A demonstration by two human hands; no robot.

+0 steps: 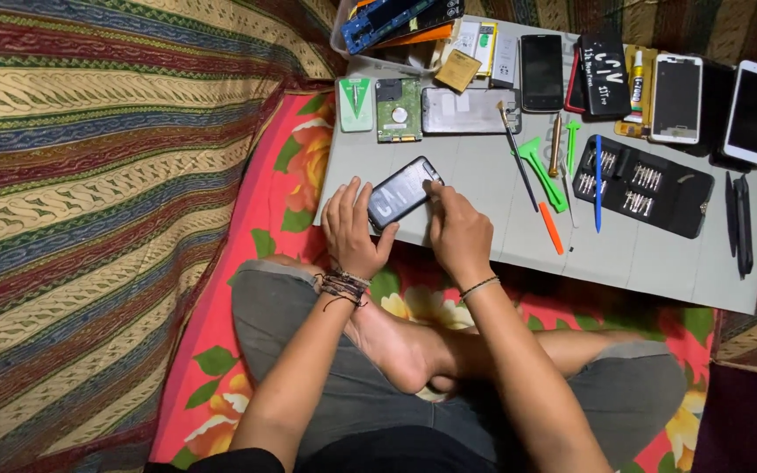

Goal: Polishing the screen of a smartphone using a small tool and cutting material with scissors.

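Observation:
A black smartphone (pixel 403 190) lies tilted at the near left of a grey work board (pixel 484 228). My left hand (pixel 352 232) grips its lower left end, thumb on the edge. My right hand (pixel 457 229) presses fingertips against the phone's upper right corner. I cannot tell whether a small tool is pinched in those fingers. I sit cross-legged, with bare feet under the board's front edge.
On the board lie a hard-drive circuit board (pixel 398 109), a phone back panel (pixel 469 110), a green pry tool (pixel 543 162), an orange pick (pixel 551 228), a blue tool (pixel 597 182), a black screwdriver-bit case (pixel 643 186), several phones (pixel 753 112) and a glue tube (pixel 637 83). Striped fabric (pixel 89 175) lies left.

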